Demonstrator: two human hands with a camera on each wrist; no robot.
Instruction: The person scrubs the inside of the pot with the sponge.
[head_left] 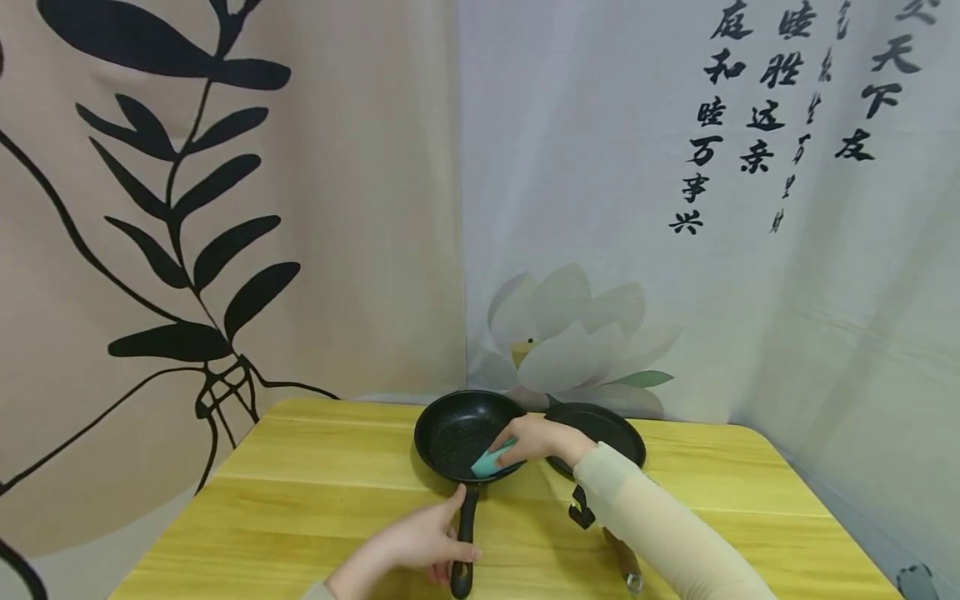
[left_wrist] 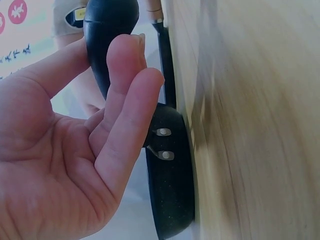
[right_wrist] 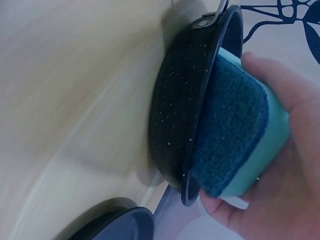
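Teal foam showed between the fingers of the right hand [head_left: 538, 437], which pinched a sponge [head_left: 489, 462] with the thumb on one side and fingers on the other. The sponge sat inside the pan [head_left: 452, 429], at its near right wall by the rim; the right wrist view showed its dark scouring side. Of the two hands, the left hand [head_left: 423, 537] held the pan's black handle [head_left: 467, 525] from the left, thumb along the top, some fingers fairly straight rather than tightly wrapped.

Wiping looked to be under way and unfinished, since the sponge was in the pan and both hands were engaged. How much of the inside had been gone over could not be told; its dark coating showed no clear difference.

Just right of the pan lay a skillet [head_left: 600, 423], its brown grip [head_left: 624, 560] pointing near, partly behind the right sleeve [head_left: 660, 517]. Neither hand was on it. Both pans stood on the yellow wooden surface [head_left: 300, 500]. Beyond its far edge hung a curtain [head_left: 375, 208] printed with leaves, a pale flower and black characters.
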